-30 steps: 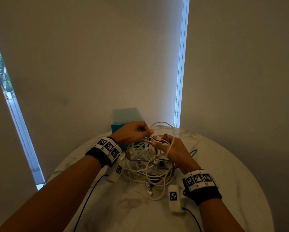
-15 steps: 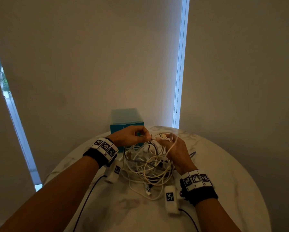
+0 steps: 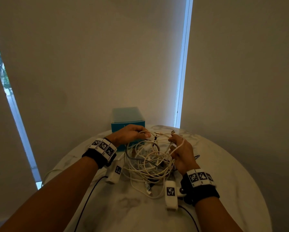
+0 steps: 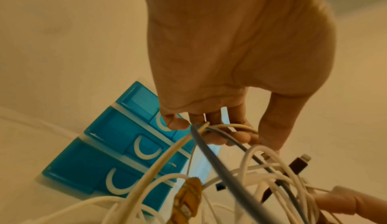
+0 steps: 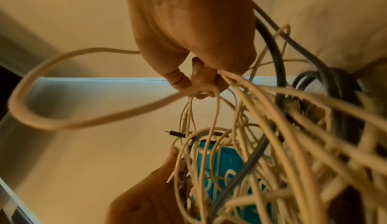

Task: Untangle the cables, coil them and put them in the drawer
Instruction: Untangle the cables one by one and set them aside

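A tangle of white and grey cables (image 3: 148, 163) hangs between both hands above the round marble table (image 3: 224, 164). My left hand (image 3: 132, 133) pinches a white and a grey strand at the tangle's top left; its fingertips (image 4: 209, 133) curl round them in the left wrist view. My right hand (image 3: 180, 149) grips several white strands on the right, with one loop over a finger (image 5: 182, 81). A blue set of small drawers (image 3: 127, 118) stands behind the hands, its three drawer fronts (image 4: 117, 146) closed. Loose plugs (image 3: 148, 188) dangle at the tangle's bottom.
The table's curved edge runs close on the right and left. Window blinds hang right behind the drawers. Thin black wires (image 3: 86, 198) trail from the wrist cameras across the near table.
The hands have drawn slightly apart, stretching strands between them. The tangle has spread wider and a plug end now sticks out at the top right.
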`<state>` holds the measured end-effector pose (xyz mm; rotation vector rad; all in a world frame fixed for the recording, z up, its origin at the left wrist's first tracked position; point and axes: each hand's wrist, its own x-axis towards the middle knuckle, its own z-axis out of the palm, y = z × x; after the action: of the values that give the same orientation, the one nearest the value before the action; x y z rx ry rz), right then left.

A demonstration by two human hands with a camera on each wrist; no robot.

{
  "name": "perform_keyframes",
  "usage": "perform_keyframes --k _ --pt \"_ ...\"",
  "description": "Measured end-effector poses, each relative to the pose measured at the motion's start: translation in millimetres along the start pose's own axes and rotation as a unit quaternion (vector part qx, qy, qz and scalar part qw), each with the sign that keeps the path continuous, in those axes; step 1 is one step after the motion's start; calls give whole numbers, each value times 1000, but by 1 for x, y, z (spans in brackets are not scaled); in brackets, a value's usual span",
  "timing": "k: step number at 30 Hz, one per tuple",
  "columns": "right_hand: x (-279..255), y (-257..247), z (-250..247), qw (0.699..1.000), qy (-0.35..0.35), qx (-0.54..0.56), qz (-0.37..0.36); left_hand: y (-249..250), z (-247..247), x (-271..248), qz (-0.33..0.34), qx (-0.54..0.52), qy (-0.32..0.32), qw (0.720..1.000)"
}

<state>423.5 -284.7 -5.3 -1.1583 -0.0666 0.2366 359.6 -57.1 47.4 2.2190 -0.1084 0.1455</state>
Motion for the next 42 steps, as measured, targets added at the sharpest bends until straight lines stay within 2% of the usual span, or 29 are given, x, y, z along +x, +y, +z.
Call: perform_keyframes --k 3,5,8,10,12,15,17,20,22,27,29,31,32,33,35,37,39,40,42 --pt "5 4 0 998 39 50 18 2 5 -6 -7 33 23 999" --pt "6 4 -2 995 62 70 21 4 10 -8 -28 89 63 994" --pt "6 4 -4 996 69 43 -21 2 18 -10 10 230 138 963" --pt "7 3 -2 996 62 19 -63 4 21 -7 44 253 123 959" --pt "7 3 2 993 53 -15 -103 3 25 -2 44 258 95 960" --pt "3 1 10 986 34 -43 -155 2 29 3 41 280 103 953" --pt "-3 -8 14 974 7 -51 -221 6 32 4 44 262 110 958" --pt "-20 -24 20 940 -87 -45 -327 20 34 6 60 209 118 969" --pt "-30 -31 23 925 -129 -41 -354 33 32 9 78 217 124 965" --pt "-26 -30 17 920 -138 -71 -358 58 23 13 107 151 75 980" --pt "-28 -28 16 928 -147 -64 -335 57 16 14 109 108 121 981" --pt "-27 -21 16 950 -150 -87 -261 54 7 15 112 79 204 969" --pt "-27 -16 16 955 -155 -135 -215 53 3 17 112 69 247 960" --pt "-23 -10 15 950 -159 -202 -176 55 -1 18 112 56 284 950" --pt "-16 1 10 922 -135 -340 -123 62 -8 18 109 13 343 933" --pt "-6 11 5 909 -89 -389 -118 68 -13 18 114 -42 393 911" --pt "-1 13 3 917 -63 -371 -136 71 -14 17 125 -96 421 893" --pt "-1 12 4 923 -62 -349 -149 72 -13 15 129 -113 414 894" --pt "-7 7 11 945 -59 -263 -184 73 -10 14 141 -123 363 913"
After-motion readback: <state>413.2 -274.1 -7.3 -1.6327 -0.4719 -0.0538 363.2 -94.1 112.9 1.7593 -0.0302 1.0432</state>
